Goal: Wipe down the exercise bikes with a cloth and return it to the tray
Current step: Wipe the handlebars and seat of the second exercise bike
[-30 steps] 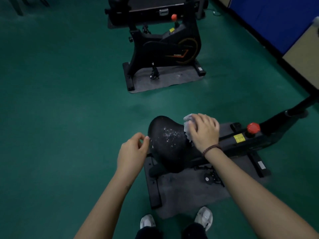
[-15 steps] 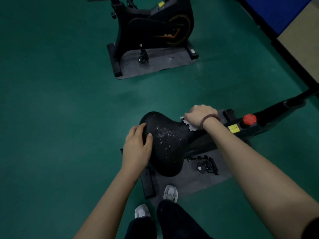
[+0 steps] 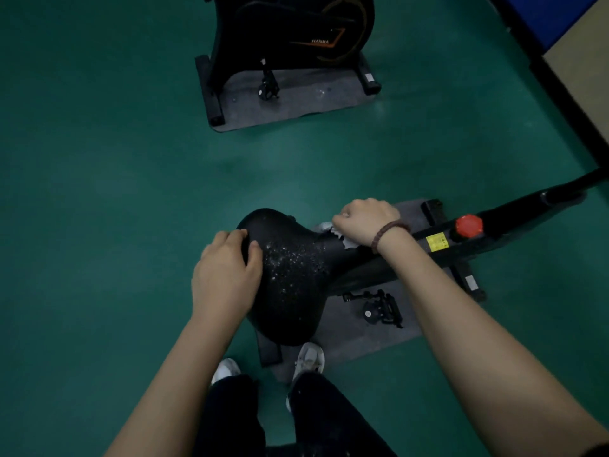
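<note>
A black bike saddle [image 3: 296,275], speckled with pale flecks, sits just below me on the near exercise bike [image 3: 461,245]. My left hand [image 3: 227,272] grips the saddle's left edge, thumb on top. My right hand [image 3: 365,221] holds a white cloth [image 3: 333,230] against the saddle's narrow nose; only the cloth's crumpled edge shows under my fingers. A bead bracelet circles my right wrist. No tray is in view.
A second black exercise bike [image 3: 290,34] stands on a grey mat [image 3: 296,100] farther ahead. The near bike has a red knob [image 3: 468,225], a yellow label, a pedal [image 3: 379,308] and its own grey mat. Green floor lies between them. A blue wall panel [image 3: 553,14] runs along the right.
My left hand moved from beside the saddle onto its left edge and took hold. My right hand slid the cloth from the saddle's top to its nose. The view tilted down and closer.
</note>
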